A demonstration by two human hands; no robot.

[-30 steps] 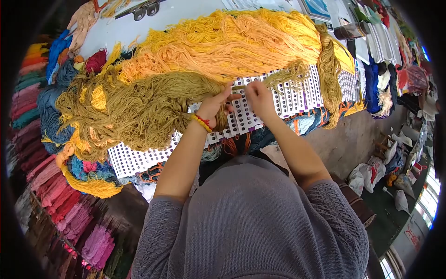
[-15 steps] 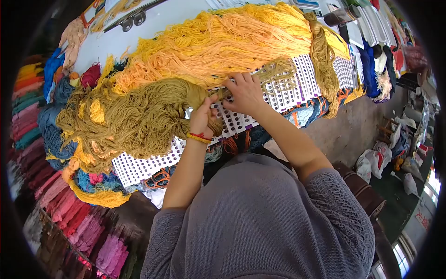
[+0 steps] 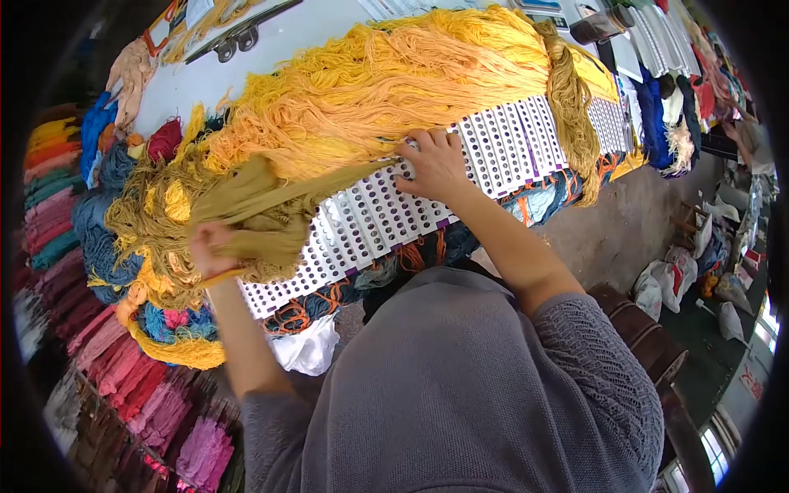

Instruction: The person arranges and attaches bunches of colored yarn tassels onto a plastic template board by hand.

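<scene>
A large hank of olive yarn [image 3: 271, 205] lies across the left of the table, its strands drawn into a taut band toward the right. My left hand [image 3: 212, 249], a little blurred, is closed around the hank at its left part. At the band's thin right end, my right hand [image 3: 436, 166] has its fingers bent and pinched on the olive strands. Under it is a white card board with rows of dark round holes [image 3: 386, 218]. Just beyond both hands spreads a long heap of orange and yellow yarn [image 3: 362, 90].
Another olive hank [image 3: 571, 107] hangs over the table's right side. A dark jar [image 3: 602, 25] lies behind it. Pink and red yarn hanks [image 3: 123, 361] line a rack at the lower left. White bags [image 3: 664, 279] are on the floor at right. A person's arm [image 3: 738, 141] shows at far right.
My left hand has moved left and down, away from my right hand, pulling the olive hank along and stretching its strands. More of the holed board is uncovered. My right hand stays nearly in place.
</scene>
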